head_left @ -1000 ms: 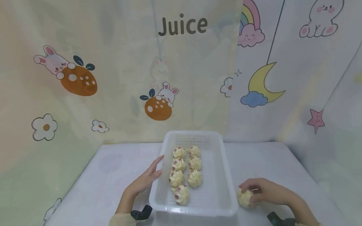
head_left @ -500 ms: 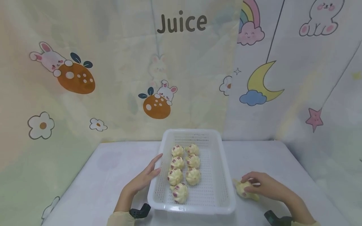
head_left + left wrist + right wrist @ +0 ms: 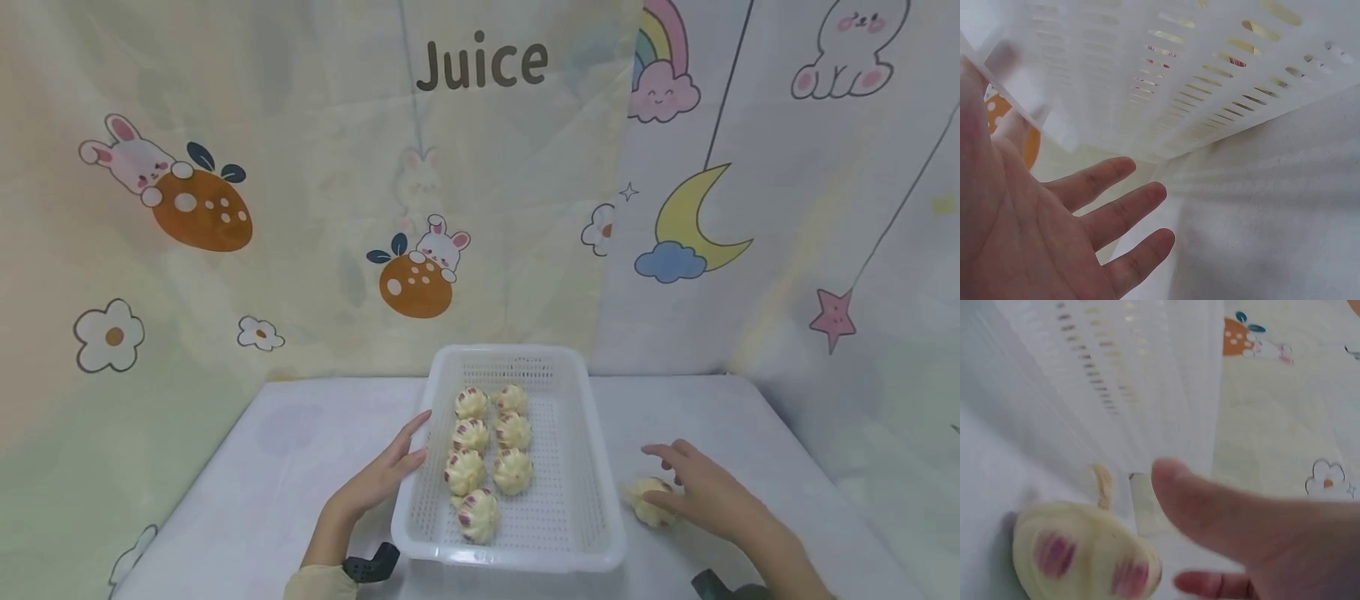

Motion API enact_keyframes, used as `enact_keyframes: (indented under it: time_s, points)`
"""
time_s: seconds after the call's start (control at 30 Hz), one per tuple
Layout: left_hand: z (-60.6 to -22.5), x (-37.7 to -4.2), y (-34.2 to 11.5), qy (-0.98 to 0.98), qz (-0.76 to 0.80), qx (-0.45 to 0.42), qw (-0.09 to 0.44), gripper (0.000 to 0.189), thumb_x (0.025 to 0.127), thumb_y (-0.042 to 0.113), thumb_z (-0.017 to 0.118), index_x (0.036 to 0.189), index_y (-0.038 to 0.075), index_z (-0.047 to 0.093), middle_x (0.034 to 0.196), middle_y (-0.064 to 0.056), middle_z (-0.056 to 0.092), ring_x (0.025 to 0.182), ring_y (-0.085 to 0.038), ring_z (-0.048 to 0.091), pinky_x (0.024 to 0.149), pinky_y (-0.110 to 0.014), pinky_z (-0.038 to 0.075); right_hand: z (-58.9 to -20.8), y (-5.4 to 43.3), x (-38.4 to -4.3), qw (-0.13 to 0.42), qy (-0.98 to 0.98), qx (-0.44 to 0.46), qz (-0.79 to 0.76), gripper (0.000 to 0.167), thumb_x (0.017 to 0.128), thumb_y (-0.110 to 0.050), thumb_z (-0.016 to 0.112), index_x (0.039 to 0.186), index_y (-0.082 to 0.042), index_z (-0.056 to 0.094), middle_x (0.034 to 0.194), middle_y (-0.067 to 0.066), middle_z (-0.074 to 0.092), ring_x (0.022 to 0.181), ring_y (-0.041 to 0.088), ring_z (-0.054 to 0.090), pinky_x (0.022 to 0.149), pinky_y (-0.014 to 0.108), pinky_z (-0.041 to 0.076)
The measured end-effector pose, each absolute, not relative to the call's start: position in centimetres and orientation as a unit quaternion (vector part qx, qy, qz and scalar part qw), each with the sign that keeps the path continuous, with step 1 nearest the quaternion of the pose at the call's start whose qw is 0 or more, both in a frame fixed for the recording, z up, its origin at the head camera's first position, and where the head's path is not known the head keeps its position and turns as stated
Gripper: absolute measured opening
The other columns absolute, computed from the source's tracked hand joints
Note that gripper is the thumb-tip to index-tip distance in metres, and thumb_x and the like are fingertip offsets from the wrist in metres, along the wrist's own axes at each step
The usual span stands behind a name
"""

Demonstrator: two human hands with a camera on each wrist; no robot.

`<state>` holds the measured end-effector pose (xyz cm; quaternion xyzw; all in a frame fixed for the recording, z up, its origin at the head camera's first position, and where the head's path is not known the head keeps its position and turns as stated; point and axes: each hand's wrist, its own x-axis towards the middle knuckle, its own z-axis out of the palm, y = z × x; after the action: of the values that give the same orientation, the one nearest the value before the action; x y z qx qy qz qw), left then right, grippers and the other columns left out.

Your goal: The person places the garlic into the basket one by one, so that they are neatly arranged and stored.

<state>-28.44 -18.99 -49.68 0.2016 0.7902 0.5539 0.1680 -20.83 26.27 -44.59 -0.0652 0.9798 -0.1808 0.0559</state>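
Observation:
A white perforated plastic basket (image 3: 573, 467) stands mid-table, with several pale yellow, ruffled bun-like balls (image 3: 513, 472) with purple patches in two rows on its left side. My left hand (image 3: 377, 481) is at the basket's left rim, thumb and index finger touching it; the left wrist view has the other fingers spread below the rim beside the wall. Right of the basket, one more such ball (image 3: 1079, 553) lies on the table, a thin beige tab (image 3: 1103, 486) sticking out of it. Over its right side my right hand (image 3: 708, 492) hovers, fingers extended, thumb apart from the ball in the right wrist view.
The white table (image 3: 300, 450) ends at the back against a cartoon-printed curtain (image 3: 315, 250). A dark device (image 3: 372, 563) sits at my left wrist and another (image 3: 712, 586) at my right. The basket's right half shows bare mesh.
My right hand gripped the ball a second ago and shifted it slightly away from me. Now its fingers have straightened and lifted off the ball. The left hand stays at the rim.

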Motion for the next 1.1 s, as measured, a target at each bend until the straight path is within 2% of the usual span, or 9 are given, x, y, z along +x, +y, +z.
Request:
enact_keyframes:
  time_s: [0.1, 0.23, 0.37, 0.5, 0.6, 0.7, 0.83, 0.93, 1.1]
  points:
    - [-49.7, -28.4, -19.0, 0.792, 0.552, 0.203, 0.165, 0.058, 0.102, 0.030, 0.039, 0.149, 0.044, 0.009, 0.157, -0.013, 0.019, 0.119, -0.038, 0.055, 0.087, -0.053, 0.051, -44.7, 25.7, -20.8, 0.054, 0.990, -0.035, -0.123, 0.067, 0.074, -0.056, 0.071, 0.122, -0.010, 0.060, 0.099, 0.005, 0.060, 0.085, 0.019, 0.060, 0.069, 0.042, 0.053]
    - [-49.6, -28.4, -19.0, 0.795, 0.549, 0.201, 0.163, 0.058, 0.102, 0.031, 0.040, 0.148, 0.044, 0.009, 0.157, -0.012, 0.019, 0.122, -0.039, 0.053, 0.089, -0.055, 0.050, -45.0, 25.1, -20.9, 0.069, 0.993, -0.012, -0.094, 0.062, 0.075, -0.056, 0.070, 0.117, -0.010, 0.063, 0.098, 0.006, 0.063, 0.083, 0.021, 0.062, 0.068, 0.045, 0.052]
    - [-49.6, -28.4, -18.9, 0.797, 0.547, 0.199, 0.163, 0.057, 0.101, 0.032, 0.040, 0.148, 0.045, 0.010, 0.158, -0.011, 0.017, 0.126, -0.040, 0.049, 0.091, -0.057, 0.047, -45.1, 24.8, -20.6, 0.054, 0.994, -0.026, -0.095, 0.050, 0.073, -0.041, 0.076, 0.113, -0.012, 0.065, 0.093, 0.001, 0.061, 0.080, 0.017, 0.060, 0.065, 0.042, 0.051]
    - [-49.6, -28.3, -18.8, 0.798, 0.545, 0.199, 0.161, 0.057, 0.101, 0.033, 0.040, 0.148, 0.045, 0.010, 0.158, -0.010, 0.018, 0.127, -0.040, 0.048, 0.092, -0.058, 0.046, -45.1, 24.9, -20.3, 0.020, 0.992, -0.062, -0.104, 0.040, 0.070, -0.025, 0.080, 0.107, -0.016, 0.066, 0.094, -0.004, 0.063, 0.084, 0.018, 0.062, 0.065, 0.039, 0.052]
    - [-49.5, -28.2, -18.9, 0.799, 0.545, 0.197, 0.160, 0.057, 0.101, 0.033, 0.041, 0.148, 0.045, 0.010, 0.158, -0.010, 0.019, 0.126, -0.040, 0.049, 0.092, -0.058, 0.047, -45.3, 25.0, -20.2, 0.003, 0.988, -0.095, -0.120, 0.034, 0.071, -0.015, 0.079, 0.103, -0.016, 0.067, 0.098, -0.004, 0.064, 0.090, 0.021, 0.064, 0.071, 0.041, 0.053]
    - [-49.4, -28.2, -18.9, 0.798, 0.545, 0.199, 0.161, 0.057, 0.101, 0.033, 0.040, 0.148, 0.045, 0.010, 0.158, -0.010, 0.019, 0.125, -0.039, 0.050, 0.091, -0.057, 0.047, -45.5, 25.3, -20.3, 0.015, 0.979, -0.123, -0.160, 0.034, 0.074, -0.008, 0.076, 0.106, -0.013, 0.067, 0.103, -0.002, 0.065, 0.096, 0.025, 0.064, 0.081, 0.044, 0.053]
    - [-49.4, -28.1, -18.9, 0.793, 0.551, 0.201, 0.167, 0.057, 0.101, 0.033, 0.040, 0.148, 0.044, 0.010, 0.157, -0.012, 0.019, 0.123, -0.039, 0.052, 0.090, -0.055, 0.049, -45.7, 25.4, -20.6, 0.069, 0.970, -0.125, -0.196, 0.038, 0.079, -0.011, 0.072, 0.117, -0.010, 0.064, 0.116, 0.006, 0.064, 0.110, 0.032, 0.060, 0.092, 0.052, 0.047]
    - [-49.4, -28.1, -18.9, 0.792, 0.553, 0.198, 0.167, 0.057, 0.101, 0.033, 0.040, 0.149, 0.044, 0.010, 0.157, -0.012, 0.019, 0.124, -0.039, 0.051, 0.090, -0.056, 0.048, -45.7, 25.2, -20.5, 0.103, 0.966, -0.110, -0.211, 0.041, 0.088, -0.022, 0.064, 0.127, -0.010, 0.060, 0.128, 0.015, 0.059, 0.120, 0.038, 0.053, 0.098, 0.057, 0.041]
    - [-49.5, -28.2, -18.8, 0.797, 0.547, 0.197, 0.161, 0.057, 0.101, 0.032, 0.039, 0.149, 0.044, 0.010, 0.158, -0.011, 0.017, 0.127, -0.041, 0.048, 0.092, -0.059, 0.046, -46.0, 24.7, -20.6, 0.102, 0.963, -0.099, -0.228, 0.048, 0.090, -0.036, 0.061, 0.130, -0.011, 0.058, 0.133, 0.017, 0.055, 0.124, 0.041, 0.049, 0.099, 0.060, 0.038]
